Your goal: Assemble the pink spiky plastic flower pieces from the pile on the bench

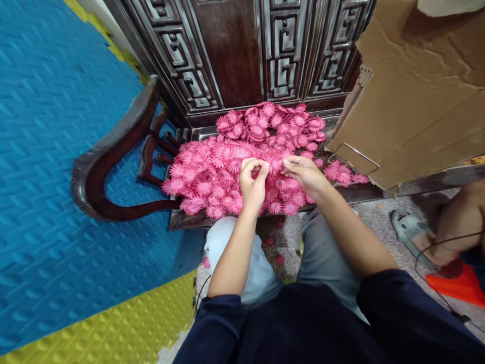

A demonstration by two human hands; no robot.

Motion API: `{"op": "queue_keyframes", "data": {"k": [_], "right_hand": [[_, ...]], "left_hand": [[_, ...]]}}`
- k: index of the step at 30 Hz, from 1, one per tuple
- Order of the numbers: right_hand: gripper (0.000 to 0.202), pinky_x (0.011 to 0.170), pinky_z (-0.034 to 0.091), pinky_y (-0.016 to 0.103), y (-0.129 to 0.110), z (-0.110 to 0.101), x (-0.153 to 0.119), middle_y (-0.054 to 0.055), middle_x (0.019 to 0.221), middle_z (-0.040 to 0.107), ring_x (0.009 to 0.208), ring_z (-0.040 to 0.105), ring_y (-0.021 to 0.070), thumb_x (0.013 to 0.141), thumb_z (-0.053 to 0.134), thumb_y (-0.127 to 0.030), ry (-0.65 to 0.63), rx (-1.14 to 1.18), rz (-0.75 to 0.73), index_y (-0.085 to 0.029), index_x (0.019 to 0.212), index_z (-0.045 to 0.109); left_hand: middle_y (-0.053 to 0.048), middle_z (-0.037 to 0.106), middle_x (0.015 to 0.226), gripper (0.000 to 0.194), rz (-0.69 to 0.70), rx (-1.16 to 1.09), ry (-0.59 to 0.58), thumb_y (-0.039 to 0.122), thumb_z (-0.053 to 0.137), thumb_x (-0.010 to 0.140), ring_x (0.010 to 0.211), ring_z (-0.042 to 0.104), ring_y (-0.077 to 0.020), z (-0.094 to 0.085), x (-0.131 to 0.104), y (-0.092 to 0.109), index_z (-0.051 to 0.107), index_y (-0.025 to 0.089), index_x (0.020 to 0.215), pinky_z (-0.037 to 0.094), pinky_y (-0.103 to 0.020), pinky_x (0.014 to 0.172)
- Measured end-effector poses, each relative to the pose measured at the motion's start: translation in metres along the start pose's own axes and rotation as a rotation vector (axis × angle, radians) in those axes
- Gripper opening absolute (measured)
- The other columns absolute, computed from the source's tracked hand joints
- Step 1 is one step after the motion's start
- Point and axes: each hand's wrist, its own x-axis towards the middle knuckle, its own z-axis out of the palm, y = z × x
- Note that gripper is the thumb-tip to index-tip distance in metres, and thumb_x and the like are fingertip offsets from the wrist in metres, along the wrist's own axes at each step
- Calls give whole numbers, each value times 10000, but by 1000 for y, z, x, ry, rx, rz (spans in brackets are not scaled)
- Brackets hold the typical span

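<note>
Pink artificial flower pieces with thin pointed petals lie in a large heap (204,177) on a dark wooden bench seat. My left hand (253,184) is over the front of the heap, thumb and forefinger pinched together at the left edge of a pink flower (275,161). Across from it, my right hand (306,174) is closed in a pinch at the flower's right side. That flower blends with the pile behind it, so its outline is hard to make out.
A curved wooden armrest (109,151) bounds the bench on the left. To the right stands a large cardboard box (417,101), with loose pink flowers (344,173) beside it. Fallen flowers (279,259) dot the floor between my knees. Another person's sandalled foot (417,235) is at right.
</note>
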Motion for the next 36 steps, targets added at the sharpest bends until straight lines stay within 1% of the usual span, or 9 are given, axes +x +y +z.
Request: {"op": "queue_keyframes", "data": {"k": [4, 7, 9, 12, 15, 20, 24, 29, 36], "right_hand": [[330, 605, 407, 252, 3, -10, 6, -33, 615, 590, 597, 532, 101, 505, 797, -423, 75, 8, 5, -202, 676, 620], [333, 612, 406, 262, 4, -17, 9, -32, 634, 579, 606, 526, 107, 531, 776, -430, 156, -5, -17, -215, 722, 608], [336, 614, 403, 263, 4, -19, 10, -30, 648, 580, 607, 525, 107, 539, 770, -433, 194, -1, -23, -219, 742, 609], [342, 612, 397, 261, 4, -18, 9, -23, 675, 600, 610, 530, 104, 537, 774, -429, 188, -8, 5, -214, 757, 626], [334, 593, 386, 250, 4, -13, 6, -30, 664, 608, 583, 520, 88, 525, 782, -414, 163, -27, 47, -200, 741, 641], [296, 575, 384, 228, 2, -4, 2, -46, 637, 618, 554, 502, 67, 503, 797, -369, 146, 2, 38, -191, 700, 665], [260, 635, 418, 239, 0, 1, -1, -31, 649, 641, 594, 522, 79, 514, 798, -355, 47, 24, 41, -198, 693, 693], [220, 714, 440, 257, -2, 4, -3, -25, 666, 660, 645, 551, 90, 528, 798, -345, -22, 18, -6, -218, 688, 718], [205, 789, 453, 303, -3, 2, -4, -15, 690, 681, 692, 581, 112, 524, 801, -347, -38, -56, -27, -240, 684, 731]], "left_hand": [[-26, 485, 799, 236, 140, 141, 171, 406, 542, 821, 793, 491, -143, -8, 3, 8, 530, 194, 716, 409, -266, 749], [-22, 490, 798, 222, 156, 243, 331, 405, 498, 851, 781, 481, -140, -18, 9, 11, 547, 201, 779, 399, -271, 765], [-25, 503, 810, 198, 148, 330, 380, 394, 528, 838, 802, 481, -153, -25, 16, 7, 596, 210, 815, 386, -299, 820], [-41, 537, 849, 133, 104, 515, 335, 363, 656, 748, 893, 478, -207, -33, 25, -3, 674, 239, 795, 326, -374, 918], [-49, 550, 894, 131, 73, 621, 273, 351, 715, 689, 948, 470, -244, -33, 26, -9, 707, 268, 790, 295, -414, 932], [-46, 554, 855, 167, 189, 590, 201, 417, 683, 712, 896, 475, -227, -16, 8, 1, 717, 281, 803, 308, -395, 897], [-30, 577, 773, 134, 243, 533, 45, 408, 682, 716, 818, 487, -200, 0, -5, 6, 720, 284, 750, 327, -377, 865], [-15, 589, 758, 104, 158, 430, 25, 366, 702, 705, 805, 518, -177, 7, -8, 6, 724, 277, 755, 373, -354, 843], [3, 605, 744, 64, -5, 76, -46, 269, 696, 713, 727, 567, -111, 5, -4, 5, 704, 208, 733, 456, -257, 715]]}}
